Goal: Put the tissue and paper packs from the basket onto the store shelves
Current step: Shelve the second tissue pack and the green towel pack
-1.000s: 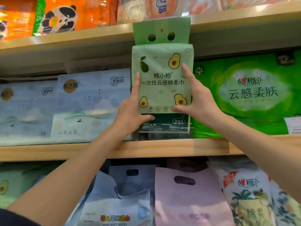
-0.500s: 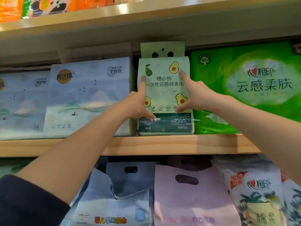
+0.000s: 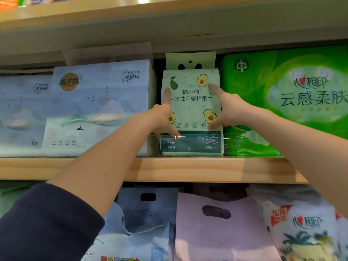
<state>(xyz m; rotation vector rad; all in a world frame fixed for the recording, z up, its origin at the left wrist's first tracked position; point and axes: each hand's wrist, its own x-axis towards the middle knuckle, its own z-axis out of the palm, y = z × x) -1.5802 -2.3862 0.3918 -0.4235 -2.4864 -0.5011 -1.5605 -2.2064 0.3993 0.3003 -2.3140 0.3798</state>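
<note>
Here, the left hand [image 3: 160, 119] and right hand [image 3: 226, 108] press flat and open-fingered, gripping nothing, on the avocado-print pack [image 3: 191, 102]; it stands upright on the shelf [image 3: 169, 168], directly beyond both palms, wedged between blue pack [image 3: 98, 110] and green pack [image 3: 286, 102].

avocado pack [image 3: 191, 102] "棉小柚", "300克", green pack [image 3: 293, 102] prob. "云感柔肤"

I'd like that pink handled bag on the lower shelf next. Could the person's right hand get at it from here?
Probably yes. The right hand rests on the avocado-print tissue pack; the pink handled bag stands front-row just below, nothing before it.
</note>
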